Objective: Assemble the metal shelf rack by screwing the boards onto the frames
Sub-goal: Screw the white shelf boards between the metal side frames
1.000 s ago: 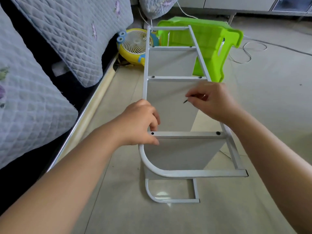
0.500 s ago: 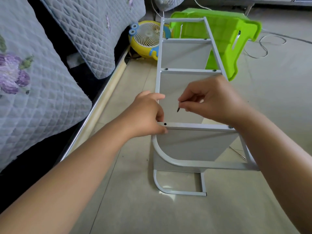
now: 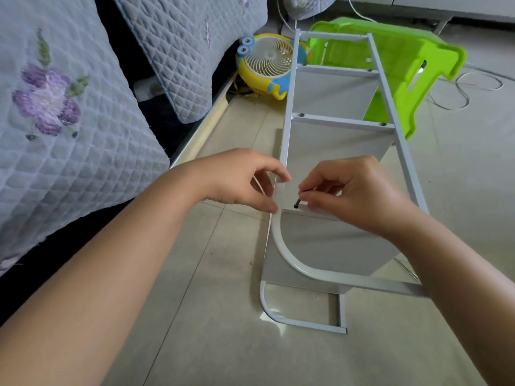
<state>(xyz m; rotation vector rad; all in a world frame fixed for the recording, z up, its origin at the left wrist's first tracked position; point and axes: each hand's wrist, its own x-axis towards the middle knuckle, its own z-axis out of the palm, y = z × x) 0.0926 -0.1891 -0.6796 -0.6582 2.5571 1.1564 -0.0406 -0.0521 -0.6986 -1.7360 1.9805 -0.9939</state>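
With the left hand (image 3: 245, 181) pinching the frame (image 3: 283, 160) and the right hand (image 3: 354, 196) pinching a screw (image 3: 297, 203) between them, misalignment risks cross-threading or a dropped screw.

Beige tiled floor (image 3: 223, 316) carrying the white shelf rack (image 3: 328, 246); behind the rack, green stool (image 3: 395, 59), yellow fan (image 3: 267, 65) and loose white cable (image 3: 462, 90).

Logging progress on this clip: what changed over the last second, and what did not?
The right hand carried the pinched screw down and left to the hole at the near crossbar's left end. The left hand opened from gripping that corner to pinching the frame's upright. Rack unmoved; farther crossbars keep their screws.
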